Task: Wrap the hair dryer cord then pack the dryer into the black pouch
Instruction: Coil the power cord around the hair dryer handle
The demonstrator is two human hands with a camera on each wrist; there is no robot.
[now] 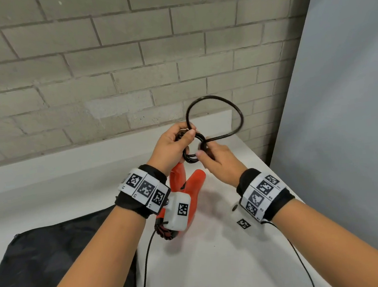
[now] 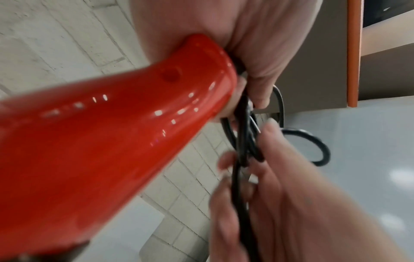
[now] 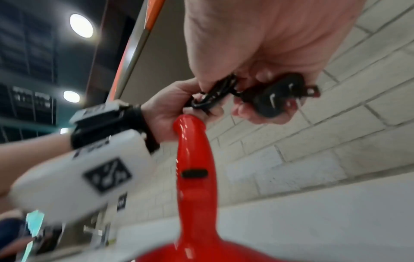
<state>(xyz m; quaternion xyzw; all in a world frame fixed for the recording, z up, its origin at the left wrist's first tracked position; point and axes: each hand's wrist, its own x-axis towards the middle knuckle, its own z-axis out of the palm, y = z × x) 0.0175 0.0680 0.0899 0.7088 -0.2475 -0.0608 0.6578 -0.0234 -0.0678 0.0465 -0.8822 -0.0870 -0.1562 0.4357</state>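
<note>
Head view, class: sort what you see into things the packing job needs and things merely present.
Needed:
hair dryer, red, held up by the left hand
cord, looped, gripped by both hands; right hand also holds the plug
black pouch, on the table

Merely present:
brick wall
grey panel

The left hand (image 1: 172,142) hides the hair dryer's (image 1: 189,196) handle end, and the black pouch (image 1: 56,258) is cut off.
</note>
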